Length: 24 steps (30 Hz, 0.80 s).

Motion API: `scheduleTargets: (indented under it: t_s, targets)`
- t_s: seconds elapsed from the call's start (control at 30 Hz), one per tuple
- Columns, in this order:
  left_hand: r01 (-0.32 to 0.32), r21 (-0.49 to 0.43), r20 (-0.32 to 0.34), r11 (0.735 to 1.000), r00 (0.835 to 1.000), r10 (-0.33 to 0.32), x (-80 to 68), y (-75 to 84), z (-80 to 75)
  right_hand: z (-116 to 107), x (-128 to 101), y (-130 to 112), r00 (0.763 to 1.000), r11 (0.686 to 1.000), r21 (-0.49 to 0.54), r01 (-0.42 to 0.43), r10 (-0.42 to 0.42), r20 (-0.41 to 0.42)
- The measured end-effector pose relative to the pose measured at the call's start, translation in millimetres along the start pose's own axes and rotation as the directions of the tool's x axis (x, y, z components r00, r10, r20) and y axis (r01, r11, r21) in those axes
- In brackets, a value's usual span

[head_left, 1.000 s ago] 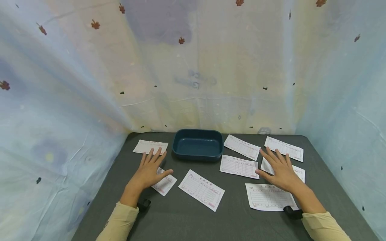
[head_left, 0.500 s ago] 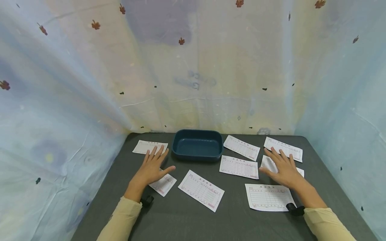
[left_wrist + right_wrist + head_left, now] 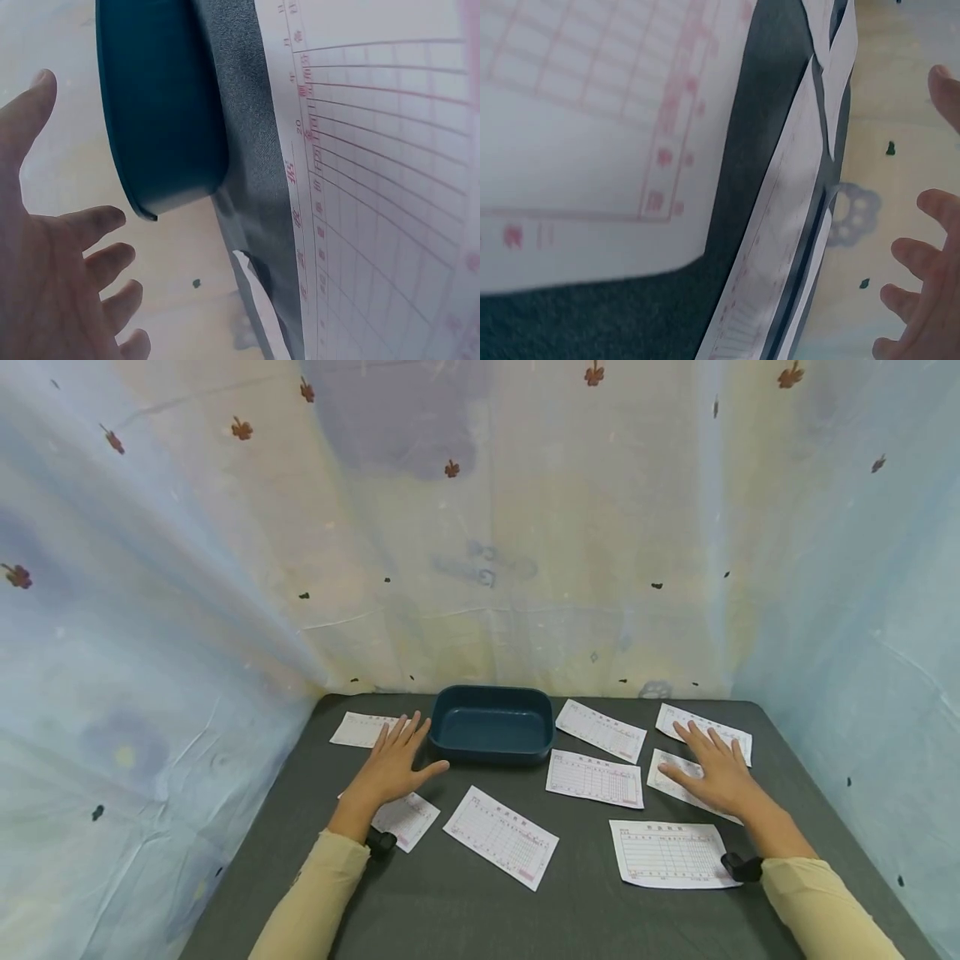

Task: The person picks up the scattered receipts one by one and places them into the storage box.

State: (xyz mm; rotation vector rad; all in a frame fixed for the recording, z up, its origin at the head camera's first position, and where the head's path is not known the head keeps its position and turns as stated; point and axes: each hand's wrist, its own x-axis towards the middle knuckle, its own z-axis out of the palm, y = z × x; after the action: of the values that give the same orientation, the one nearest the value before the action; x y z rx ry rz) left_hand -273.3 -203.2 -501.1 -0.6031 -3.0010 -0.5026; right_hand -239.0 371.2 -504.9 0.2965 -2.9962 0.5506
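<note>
Dark grey counter (image 3: pixel 465 902) walled by pale flowered cloth (image 3: pixel 225 568); paper slips (image 3: pixel 500 836) scattered round a blue tray (image 3: pixel 491 724); both hands, left (image 3: pixel 395 766) and right (image 3: pixel 716 770), spread wide, holding nothing; left wrist view shows the tray's underside.

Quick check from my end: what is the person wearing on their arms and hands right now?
Both arms wear long, pale beige sleeves ending at the wrists. A small black device sits at each wrist: left, right. The left hand and right hand are bare: no gloves or rings visible.
</note>
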Motion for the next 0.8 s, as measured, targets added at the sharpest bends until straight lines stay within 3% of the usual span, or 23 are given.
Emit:
scheduleTargets:
  t_s: [0.8]
  targets:
    - [0.021,0.042,0.09,0.999,0.996,-0.025,44.8,3.6,16.2,-10,27,53,0.996,0.996,0.027,-0.082,0.081,0.042]
